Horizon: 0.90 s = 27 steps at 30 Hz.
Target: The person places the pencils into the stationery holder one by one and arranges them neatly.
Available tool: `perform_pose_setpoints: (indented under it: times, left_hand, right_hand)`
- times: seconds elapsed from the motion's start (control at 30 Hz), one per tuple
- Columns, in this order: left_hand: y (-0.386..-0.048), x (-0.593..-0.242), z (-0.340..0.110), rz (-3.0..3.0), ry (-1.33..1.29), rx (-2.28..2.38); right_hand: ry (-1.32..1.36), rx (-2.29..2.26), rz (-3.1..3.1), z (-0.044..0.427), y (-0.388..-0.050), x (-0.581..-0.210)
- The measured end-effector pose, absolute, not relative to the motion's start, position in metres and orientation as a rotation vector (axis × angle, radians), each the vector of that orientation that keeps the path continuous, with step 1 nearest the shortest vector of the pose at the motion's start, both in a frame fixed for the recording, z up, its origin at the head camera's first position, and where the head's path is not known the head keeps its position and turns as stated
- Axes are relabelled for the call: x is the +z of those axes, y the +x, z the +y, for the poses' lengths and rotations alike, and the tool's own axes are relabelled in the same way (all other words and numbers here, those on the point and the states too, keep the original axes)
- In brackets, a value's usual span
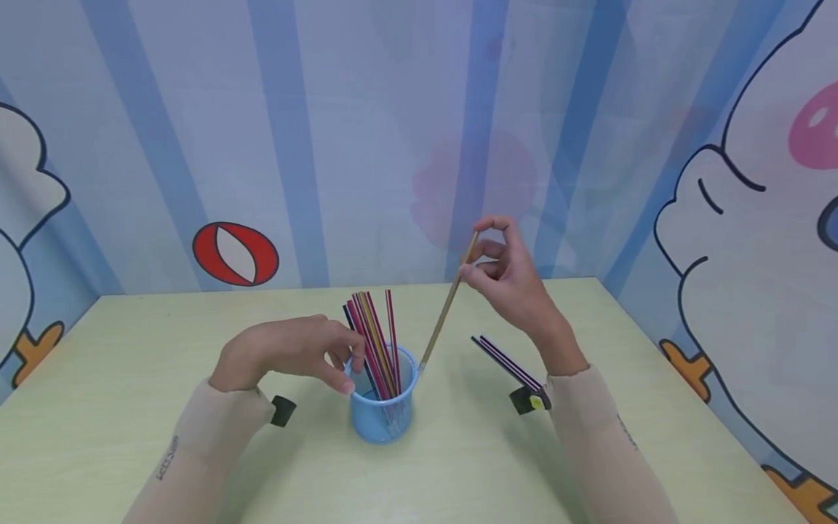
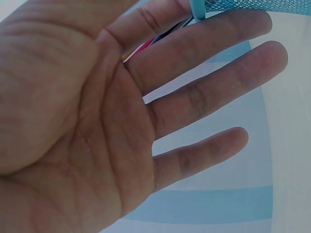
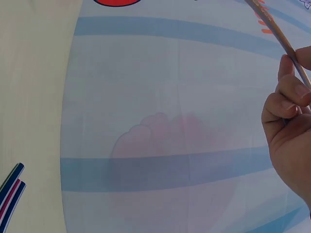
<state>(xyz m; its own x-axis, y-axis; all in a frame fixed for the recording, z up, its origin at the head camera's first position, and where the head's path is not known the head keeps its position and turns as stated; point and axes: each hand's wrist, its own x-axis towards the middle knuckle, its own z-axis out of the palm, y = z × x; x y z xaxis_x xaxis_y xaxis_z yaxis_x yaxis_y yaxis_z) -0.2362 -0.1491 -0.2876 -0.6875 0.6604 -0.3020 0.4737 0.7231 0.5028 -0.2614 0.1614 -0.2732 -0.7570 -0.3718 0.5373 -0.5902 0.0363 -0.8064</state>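
- Near centre: blue cup (image 1: 382, 423) on the table (image 1: 314, 480), coloured sticks (image 1: 376, 335) leaning inside.
- Left hand (image 1: 294, 353): thumb and forefinger pinch the cup's left rim.
- Right hand (image 1: 513, 280): pinches a yellow stick (image 1: 448, 306), lower end by the right rim.
- Right: dark sticks (image 1: 507, 362).

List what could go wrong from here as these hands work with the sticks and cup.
The gold stick, held in the right hand's fingertips, might slip or swing. Its lower end could snag the blue cup's rim, which appears close. The left hand, at that rim, might tip the cup.
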Motion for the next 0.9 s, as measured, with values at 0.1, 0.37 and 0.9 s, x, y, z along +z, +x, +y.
perform_pose_setpoints:
  times: [0.1,0.37,0.9]
  left_hand:
    - [-0.237,-0.288,-0.149,2.457,0.87,0.54]
    - [-0.236,-0.287,-0.148,2.454,0.861,0.543]
    - [-0.236,-0.288,-0.15,2.447,0.9,0.552]
  right_hand:
    - [0.994,1.834,-2.042,0.161,-0.262,-0.274]
    - [1.039,1.848,-2.1,0.151,-0.263,-0.281]
    - [1.164,1.547,-2.303,0.12,-0.262,-0.303]
